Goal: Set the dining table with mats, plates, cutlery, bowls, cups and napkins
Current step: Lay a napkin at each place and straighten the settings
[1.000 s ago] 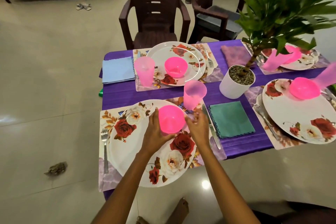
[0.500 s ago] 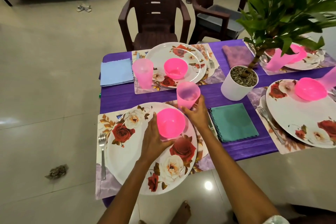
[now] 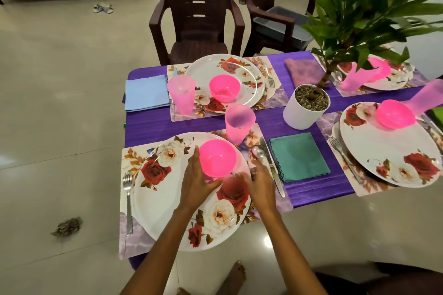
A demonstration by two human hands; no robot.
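Pale tiled floor [image 3: 60, 103] and brown plastic chairs [image 3: 195, 19] are surrounding a worktop [image 3: 172, 124] w/ purple cloth, potted plant [image 3: 305, 108] sitting mid-top. Four settings are showing; nearest one is getting the attention.

Left hand [image 3: 196, 181] is cupping the near-left side of the pink bowl [image 3: 218, 161], fingers curved against its wall, thumb side up. Probably steadying it so it's sitting centred at the far part of the floral plate [image 3: 167, 201]. Right hand [image 3: 260, 183] is hovering just right of the bowl, over the plate's right rim, fingers loosely bent; blurred, so can't tell if it's touching bowl or holding anything.

Plate is lying on a floral mat [image 3: 129, 155], fork [image 3: 128, 199] left of it, spoon [image 3: 257, 152] & knife [image 3: 272, 167] right, i.e. usual eating layout. Pink cup [image 3: 238, 123] is standing at the far-right corner of the mat, just beyond the bowl, within easy reach of a diner's right. Teal napkin [image 3: 299, 157] is lying flat right of the knife, off the mat.

Judging by this, the near setting is looking complete bar final nudging of the bowl.
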